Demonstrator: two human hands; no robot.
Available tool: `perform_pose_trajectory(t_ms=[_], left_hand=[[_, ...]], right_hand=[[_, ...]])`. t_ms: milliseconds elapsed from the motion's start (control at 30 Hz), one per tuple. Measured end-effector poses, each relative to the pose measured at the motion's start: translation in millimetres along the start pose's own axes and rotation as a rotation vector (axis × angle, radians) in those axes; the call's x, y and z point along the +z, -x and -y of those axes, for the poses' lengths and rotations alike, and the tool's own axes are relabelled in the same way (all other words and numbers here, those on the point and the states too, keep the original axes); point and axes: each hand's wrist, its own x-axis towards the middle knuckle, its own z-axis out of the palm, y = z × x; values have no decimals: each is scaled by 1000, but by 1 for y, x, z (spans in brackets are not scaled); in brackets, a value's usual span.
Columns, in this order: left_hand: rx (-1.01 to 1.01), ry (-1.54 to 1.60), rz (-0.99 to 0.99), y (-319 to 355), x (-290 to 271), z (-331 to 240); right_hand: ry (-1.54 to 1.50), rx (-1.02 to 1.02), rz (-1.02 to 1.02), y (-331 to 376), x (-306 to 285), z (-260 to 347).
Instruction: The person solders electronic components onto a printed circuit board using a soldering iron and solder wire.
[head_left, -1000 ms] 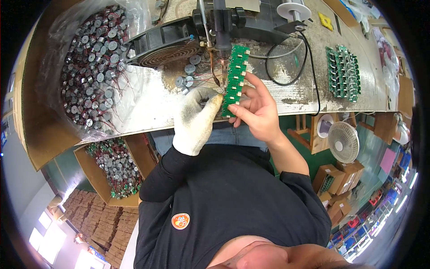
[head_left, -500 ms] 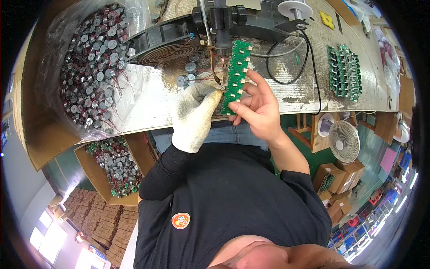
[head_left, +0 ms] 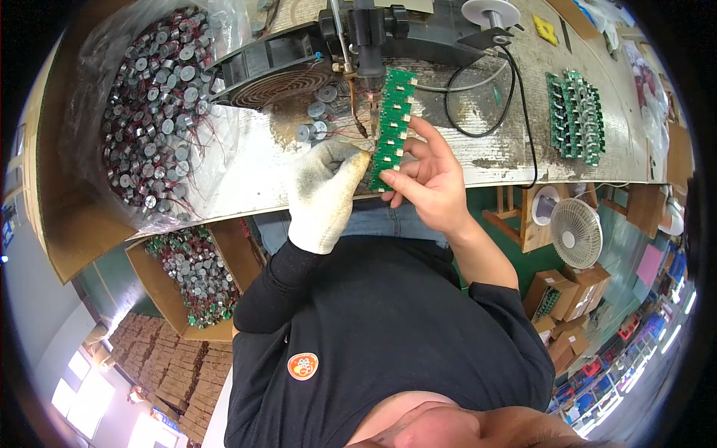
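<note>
My bare right hand holds a long green circuit board upright along its right edge, thumb in front and fingers behind. White connectors line that edge. My left hand, in a white work glove stained at the fingertips, is closed in a pinch against the board's lower left edge. Whatever is between its fingertips is too small to make out. Just above the pinch, the dark tip of a thin copper-coloured rod points down beside the board. Several round grey metal parts with thin red wires lie left of it.
A black round fan and a black stand rise behind my hands. Left, a plastic-lined carton holds a heap of wired round parts. A black cable loops at right, before stacked green boards. Another filled box stands below.
Both hands and the circuit board stay in nearly the same place. The whole view has shifted very slightly.
</note>
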Motion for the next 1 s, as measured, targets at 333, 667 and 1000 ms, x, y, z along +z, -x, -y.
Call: perform_pose_trajectory(t_ms=[333, 667, 1000], left_hand=[[-78, 27, 26, -3, 0, -7], [-46, 88, 8, -2, -1, 0], [-44, 83, 22, 1, -2, 1]], right_hand=[[-3, 14, -9, -2, 2, 6], [-12, 3, 1, -1, 1, 4], [4, -4, -17, 0, 1, 2]])
